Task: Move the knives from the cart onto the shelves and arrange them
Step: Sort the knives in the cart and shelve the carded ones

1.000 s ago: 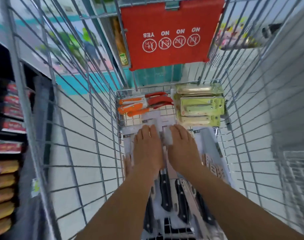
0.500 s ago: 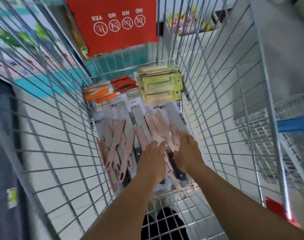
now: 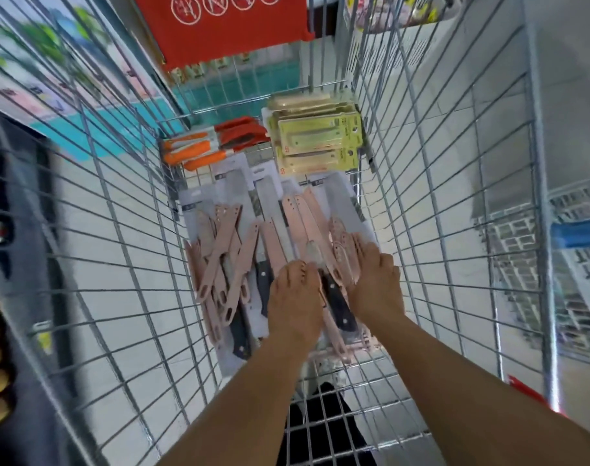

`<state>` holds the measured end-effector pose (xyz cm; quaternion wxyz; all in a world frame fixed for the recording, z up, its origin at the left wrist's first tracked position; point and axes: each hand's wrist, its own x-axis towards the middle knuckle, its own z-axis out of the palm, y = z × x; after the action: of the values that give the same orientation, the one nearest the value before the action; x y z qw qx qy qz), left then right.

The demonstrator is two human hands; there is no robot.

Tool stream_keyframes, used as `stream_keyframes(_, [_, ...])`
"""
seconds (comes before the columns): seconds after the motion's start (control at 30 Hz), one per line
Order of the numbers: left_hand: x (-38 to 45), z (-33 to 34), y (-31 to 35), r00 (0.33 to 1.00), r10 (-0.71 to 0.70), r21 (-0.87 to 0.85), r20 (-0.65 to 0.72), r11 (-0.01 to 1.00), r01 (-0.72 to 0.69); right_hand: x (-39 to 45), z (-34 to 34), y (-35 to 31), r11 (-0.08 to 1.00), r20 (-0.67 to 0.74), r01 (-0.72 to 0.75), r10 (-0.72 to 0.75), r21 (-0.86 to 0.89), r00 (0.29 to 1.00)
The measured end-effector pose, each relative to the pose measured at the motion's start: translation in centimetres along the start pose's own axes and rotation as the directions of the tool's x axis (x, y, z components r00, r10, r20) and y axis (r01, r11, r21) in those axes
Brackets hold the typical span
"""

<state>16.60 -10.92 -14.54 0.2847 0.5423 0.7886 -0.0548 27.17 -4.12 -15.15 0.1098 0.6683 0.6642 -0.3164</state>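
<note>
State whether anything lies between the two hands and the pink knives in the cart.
Nothing visible does. The left hand and right hand already rest palm-down on the pink knives, which lie on top of the pile inside the cart.

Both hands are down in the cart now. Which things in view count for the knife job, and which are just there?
For the job:
- pink knives
- black-handled knives
- orange knives
- green packs
- cart
- left hand, right hand, both on the pile

Just there:
- red sign
- blue bar
</note>
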Motion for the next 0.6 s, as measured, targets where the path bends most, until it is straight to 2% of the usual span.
stream_keyframes(0.1, [-0.3, 0.3, 0.8, 0.984, -0.171, -0.132, 0.055, 0.975, 0.177, -0.2, 0.6, 0.0, 0.999, 0.003, -0.046, 0.046, 0.018, 0.999])
stream_keyframes(0.17, [-0.4, 0.8, 1.4, 0.968, -0.224, -0.188, 0.112, 0.952, 0.242, -0.2, 0.7, 0.0, 0.999, -0.002, -0.030, 0.030, -0.021, 1.000])
stream_keyframes(0.4, [-0.5, 1.4, 1.8, 0.926, -0.370, -0.236, 0.070, 0.896, 0.376, 0.1, 0.5, 0.0, 0.992, -0.004, 0.020, -0.020, -0.126, 1.000])
stream_keyframes(0.6, [-1.0, 1.0, 1.5, 0.918, -0.388, -0.211, 0.085, 0.893, 0.397, 0.1, 0.4, -0.4, 0.999, 0.018, 0.013, -0.012, -0.053, 1.000])
